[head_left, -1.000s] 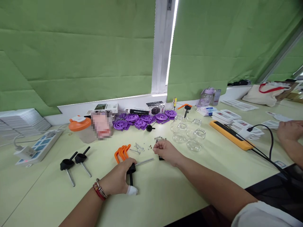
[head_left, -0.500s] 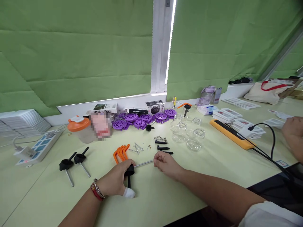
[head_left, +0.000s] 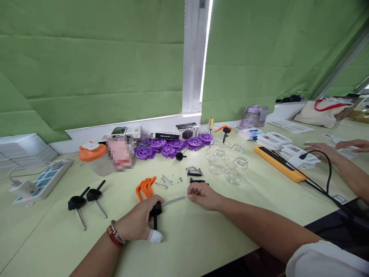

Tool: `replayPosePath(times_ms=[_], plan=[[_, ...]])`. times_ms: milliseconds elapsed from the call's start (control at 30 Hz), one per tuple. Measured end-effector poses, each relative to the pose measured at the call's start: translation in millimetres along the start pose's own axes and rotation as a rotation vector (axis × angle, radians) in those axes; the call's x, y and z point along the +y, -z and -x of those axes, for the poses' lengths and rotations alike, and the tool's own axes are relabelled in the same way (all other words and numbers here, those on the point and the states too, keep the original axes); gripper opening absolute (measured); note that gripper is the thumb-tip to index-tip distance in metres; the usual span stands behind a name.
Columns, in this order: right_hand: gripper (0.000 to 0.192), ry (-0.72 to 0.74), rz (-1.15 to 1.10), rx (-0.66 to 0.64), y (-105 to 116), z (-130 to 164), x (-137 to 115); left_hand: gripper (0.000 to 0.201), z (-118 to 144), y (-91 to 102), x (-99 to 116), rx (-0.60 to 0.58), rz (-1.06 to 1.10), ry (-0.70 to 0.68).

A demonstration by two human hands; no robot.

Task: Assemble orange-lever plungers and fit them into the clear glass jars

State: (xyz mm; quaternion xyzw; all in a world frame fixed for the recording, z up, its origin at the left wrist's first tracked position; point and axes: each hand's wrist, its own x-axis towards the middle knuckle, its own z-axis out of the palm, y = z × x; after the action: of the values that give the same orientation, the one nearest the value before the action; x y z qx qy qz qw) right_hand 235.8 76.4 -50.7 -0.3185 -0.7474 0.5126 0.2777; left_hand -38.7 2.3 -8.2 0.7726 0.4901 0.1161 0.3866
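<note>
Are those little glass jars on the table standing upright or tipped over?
Upright: the glass jars stand with their open necks facing up, apparently empty.

Green blinds (daylight between), pale table

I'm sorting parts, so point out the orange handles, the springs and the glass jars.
orange handles [head_left: 143,186], head view, on the curved middle.
springs [head_left: 194,169], head view, on the coils' middle.
glass jars [head_left: 234,177], head view, on the nearest jar's body.
</note>
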Motion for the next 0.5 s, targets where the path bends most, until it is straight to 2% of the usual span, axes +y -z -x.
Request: replayPosePath(times_ms=[367,500], plan=[[0.016,-0.004,-0.023,-0.031,9.0,-8.8,3.8,0.071,0.3,0.2,1.2,-0.004,-0.011,0.006],[0.018,-0.063,-0.121,0.047,2.5,-9.0,-1.2,0.072,0.1,0.5,-0.4,0.02,-0.014,-0.005]])
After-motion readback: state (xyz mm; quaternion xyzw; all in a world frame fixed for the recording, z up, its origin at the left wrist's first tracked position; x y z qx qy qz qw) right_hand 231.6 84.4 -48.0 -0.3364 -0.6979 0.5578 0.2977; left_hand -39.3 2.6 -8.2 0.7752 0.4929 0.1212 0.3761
